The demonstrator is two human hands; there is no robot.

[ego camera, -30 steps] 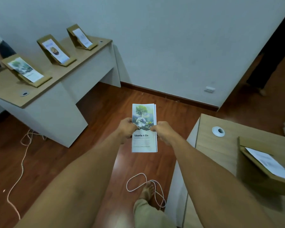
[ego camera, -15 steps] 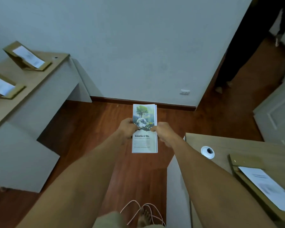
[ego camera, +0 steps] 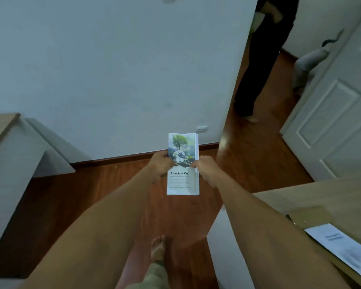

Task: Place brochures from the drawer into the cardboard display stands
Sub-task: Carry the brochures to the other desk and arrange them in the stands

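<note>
Wooden floor below, brochures pinched between left hand, right hand

The display stand is cut off by the right edge, its sheet blurred.

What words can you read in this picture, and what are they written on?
"Liceria & Co." is on the front of the brochure, under its tree and globe picture. The left hand and right hand hold it by its sides.
The small print below that name is too blurred to read.
The paper in the cardboard stand at lower right has print, also too blurred to read.
</note>
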